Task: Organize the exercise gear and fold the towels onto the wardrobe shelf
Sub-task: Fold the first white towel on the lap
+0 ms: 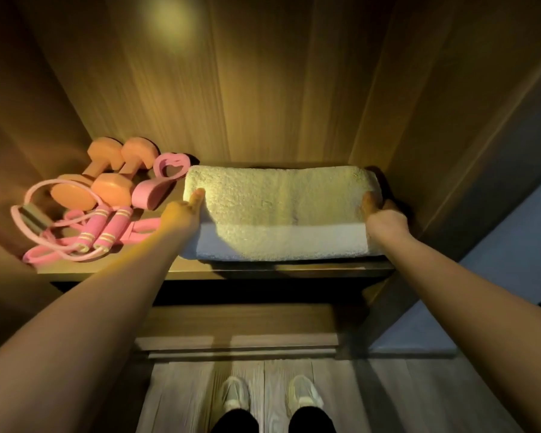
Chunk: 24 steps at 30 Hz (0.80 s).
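Both hands are on the folded towel [278,214] right now. It's lying long-ways on the right half of the wardrobe shelf [122,267], with its front edge hanging just a bit past the shelf lip. The left grip [181,214] has the towel's left end, thumb laid flat on top and the other fingers tucked out of sight underneath. The right grip [384,218] is curled round the right end, squeezed in close to the wardrobe's side wall.

The gear is all bunched on the left half of the shelf. Two orange dumbbells [113,185] lie side by side toward the back, and a pink heart-shaped trainer [169,167] sits just beside them, nearly touching the towel's back corner. In front of those is a pink jump rope [107,226] with its two striped handles lying together, and its cord looped loosely around a grey block [33,218] near the left wall.

Down below you can see pale sneakers [235,395] on a wood floor [388,395].
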Motion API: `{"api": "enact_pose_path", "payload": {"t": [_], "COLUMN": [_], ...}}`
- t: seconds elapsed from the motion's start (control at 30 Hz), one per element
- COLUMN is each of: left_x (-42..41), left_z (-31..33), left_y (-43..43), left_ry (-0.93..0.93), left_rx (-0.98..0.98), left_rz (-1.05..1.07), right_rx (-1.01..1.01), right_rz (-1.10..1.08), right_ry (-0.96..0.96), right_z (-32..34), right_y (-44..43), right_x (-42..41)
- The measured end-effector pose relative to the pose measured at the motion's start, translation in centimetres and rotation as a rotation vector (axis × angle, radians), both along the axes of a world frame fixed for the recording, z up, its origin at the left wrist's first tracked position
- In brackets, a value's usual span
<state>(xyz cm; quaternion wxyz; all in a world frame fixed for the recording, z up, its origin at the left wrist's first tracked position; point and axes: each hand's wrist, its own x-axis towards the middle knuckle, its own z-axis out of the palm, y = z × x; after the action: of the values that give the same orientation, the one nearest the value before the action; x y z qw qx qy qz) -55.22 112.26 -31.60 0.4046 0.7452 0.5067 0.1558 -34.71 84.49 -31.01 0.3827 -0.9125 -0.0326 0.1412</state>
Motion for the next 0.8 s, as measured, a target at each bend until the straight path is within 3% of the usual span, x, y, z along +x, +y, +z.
{"api": "enact_pose_path", "payload": {"t": [0.1,0.2,0.33,0.4,0.47,0.53,0.63,0.7,0.8], "left_x": [1.2,1.0,0.9,0.7,0.3,-0.4,-0.9,-0.7,0.6], "left_z": [-1.1,-2.9,-3.0,-2.1,-0.9,-0.1,-1.2,-2.6,-3.3], "left_y": [0.5,0.5,-0.4,-1.3,-2.4,-3.6,-6.0,-6.8,-6.6], "left_ry": [0.061,0.119,0.03,-0.005,0.006,0.156,0.408,0.475,0.474], "left_rx": [0.055,0.19,0.232,0.39,0.644,0.824,0.901,0.93,0.946], "left_rz": [-0.042,-0.091,-0.066,-0.094,-0.228,-0.481,-0.761,-0.789,-0.746], "right_rx": [-0.134,-0.147,-0.121,-0.155,-0.23,-0.326,-0.393,-0.451,-0.487], "right_rz": [-0.009,-0.004,-0.02,0.014,0.143,0.359,0.703,0.843,0.838], "right_ry": [-0.032,-0.106,-0.154,-0.17,-0.291,-0.424,-0.468,-0.513,-0.505], "right_z": [-0.5,-2.6,-2.9,-1.8,-0.9,-0.2,-0.9,-2.2,-3.4], "right_y": [1.0,1.0,1.1,1.3,1.4,1.2,0.6,0.4,0.8], "right_x": [0.9,0.6,-0.1,-0.5,-1.1,-2.4,-4.6,-5.5,-4.3]}}
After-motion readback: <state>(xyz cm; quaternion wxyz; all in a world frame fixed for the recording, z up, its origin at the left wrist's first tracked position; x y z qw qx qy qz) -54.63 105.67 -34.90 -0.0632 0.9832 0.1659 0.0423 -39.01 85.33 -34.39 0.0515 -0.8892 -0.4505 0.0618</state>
